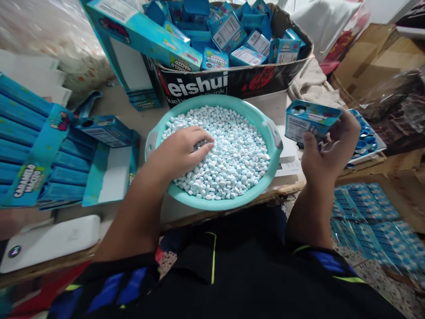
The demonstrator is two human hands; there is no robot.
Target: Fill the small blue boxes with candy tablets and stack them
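Observation:
A turquoise basin (226, 204) full of small white and pale blue candies (232, 155) stands in front of me. My left hand (187, 148) rests in the candies, its fingers curled down and its thumb closing round some of them. How many it holds is hidden under the palm. To the right of the basin, my right hand (327, 141) grips a small blue candy box (310, 119) between thumb and fingers. The box is tilted, and a round dark opening shows at its upper left corner.
Behind the basin, a black carton (232, 84) holds many small blue boxes (229, 31). Flat blue display cartons (29, 146) lie at left, near a white power bank (49, 241). A tray of blue caps (365, 141) sits at right; wrapped packs (372, 221) lie below.

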